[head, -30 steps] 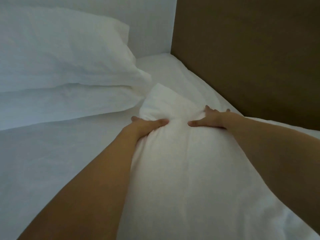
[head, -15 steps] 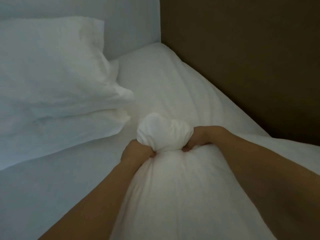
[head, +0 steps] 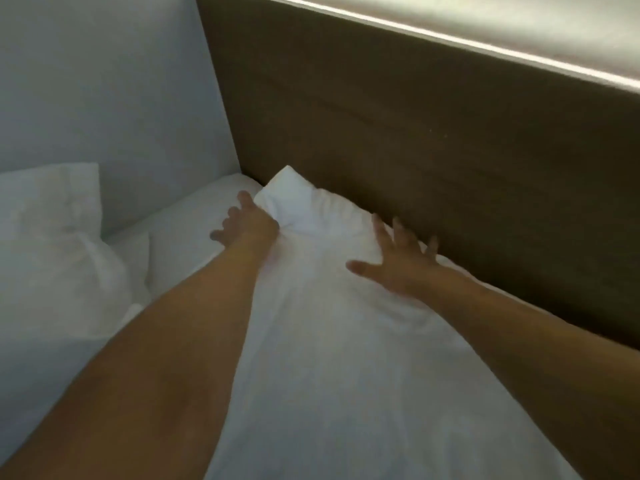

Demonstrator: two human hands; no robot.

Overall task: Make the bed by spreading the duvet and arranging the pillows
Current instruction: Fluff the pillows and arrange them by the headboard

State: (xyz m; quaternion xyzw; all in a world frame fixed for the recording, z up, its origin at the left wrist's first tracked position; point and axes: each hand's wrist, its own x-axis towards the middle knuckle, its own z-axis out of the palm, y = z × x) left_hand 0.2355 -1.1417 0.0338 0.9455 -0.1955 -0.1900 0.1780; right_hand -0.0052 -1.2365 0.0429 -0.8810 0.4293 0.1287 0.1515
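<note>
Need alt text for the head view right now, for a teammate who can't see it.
Both hands lie with spread fingers on a white pillow set along the brown headboard: the left hand at its far corner, the right hand flat on top. More white pillows sit against the pale wall at left.

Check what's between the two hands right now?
Head view: only the white pillow itself. Its bunched far end lies between the left hand and the right hand, both spread open on it.
</note>
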